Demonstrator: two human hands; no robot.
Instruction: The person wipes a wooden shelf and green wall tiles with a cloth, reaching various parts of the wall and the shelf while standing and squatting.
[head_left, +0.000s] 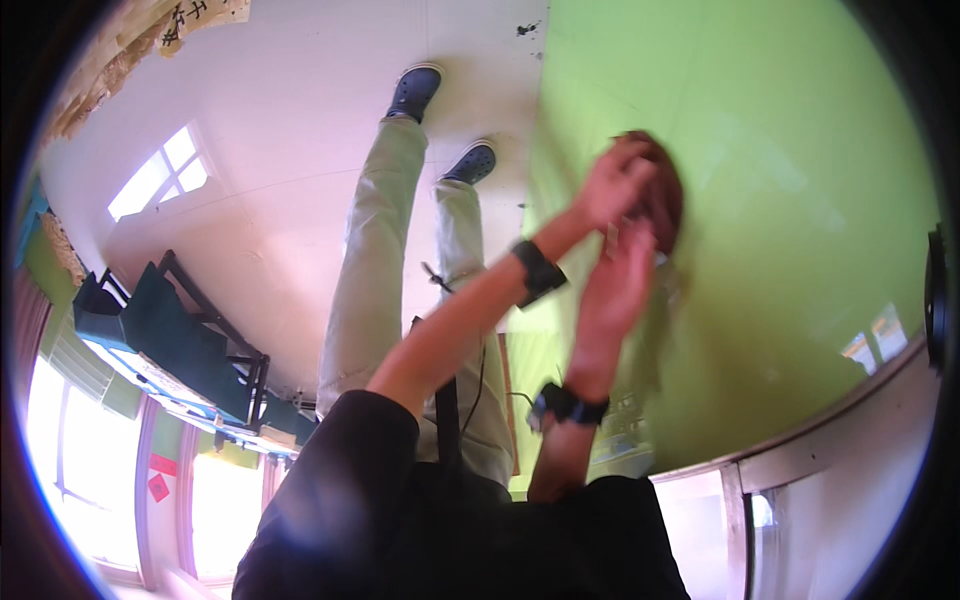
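My left hand reaches across to the right and is curled against a rounded reddish-brown object. Motion blur hides what kind of object it is. Just below, my right hand is raised with its fingers against the lower part of the same object; whether they grip it cannot be told. A small pale bit shows between the two hands. Behind them is a glossy green wall surface. Dark bands circle both wrists: a left wristband and a right wristband.
Pale flooring meets the green surface on my right. At left stand dark green panels on a black frame, near bright windows. Torn brown paper bearing writing is at upper left. A framed door or window is at lower right.
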